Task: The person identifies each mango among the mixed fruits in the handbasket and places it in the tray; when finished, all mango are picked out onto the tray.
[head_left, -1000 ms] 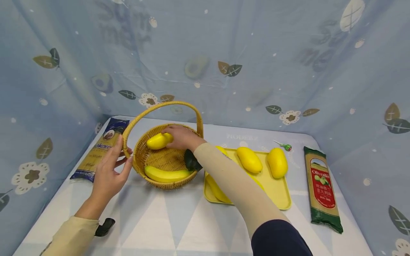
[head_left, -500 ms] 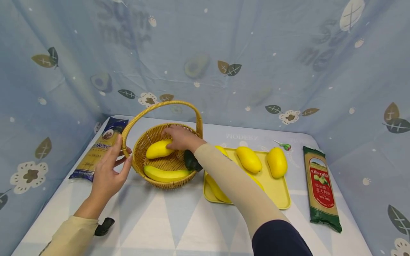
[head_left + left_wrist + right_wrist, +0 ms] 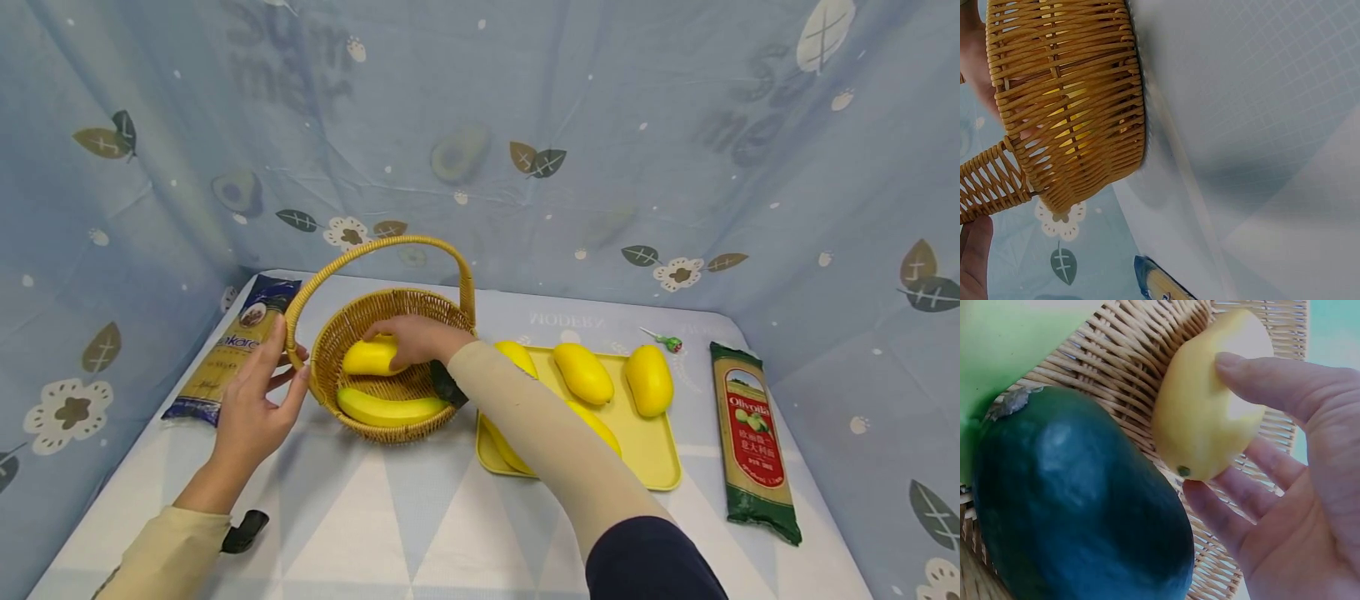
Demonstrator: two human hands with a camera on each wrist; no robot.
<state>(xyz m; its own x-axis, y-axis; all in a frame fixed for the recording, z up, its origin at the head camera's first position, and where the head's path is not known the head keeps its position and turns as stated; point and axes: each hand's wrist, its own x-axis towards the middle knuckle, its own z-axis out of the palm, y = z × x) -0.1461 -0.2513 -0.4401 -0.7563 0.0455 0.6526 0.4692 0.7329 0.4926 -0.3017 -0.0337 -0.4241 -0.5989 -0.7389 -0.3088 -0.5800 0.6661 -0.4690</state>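
A round wicker basket (image 3: 420, 429) with a tall arched handle (image 3: 408, 239) stands left of centre. My left hand (image 3: 258, 400) grips the base of that handle between thumb and fingers; in the left wrist view the basket wall (image 3: 1072, 112) fills the upper left. Inside the basket, my right hand (image 3: 427, 340) holds a yellow mango (image 3: 367, 358), thumb on one side and fingers round the other in the right wrist view. A banana (image 3: 390, 408) lies toward the basket's front. A dark green, smooth oval fruit (image 3: 1079, 500) with a stem stub sits beside the mango, partly hidden by my arm in the head view.
A yellow tray (image 3: 652, 458) to the right bears several yellow fruits, partly behind my right forearm. Pasta packs lie at far left (image 3: 232, 354) and far right (image 3: 753, 442). A lollipop (image 3: 663, 340) lies behind the tray. Patterned curtains enclose the table.
The mango has moved toward the front of the basket. My right hand has come down and forward, its fingers now over the mango's right part. The left hand keeps its place on the handle.
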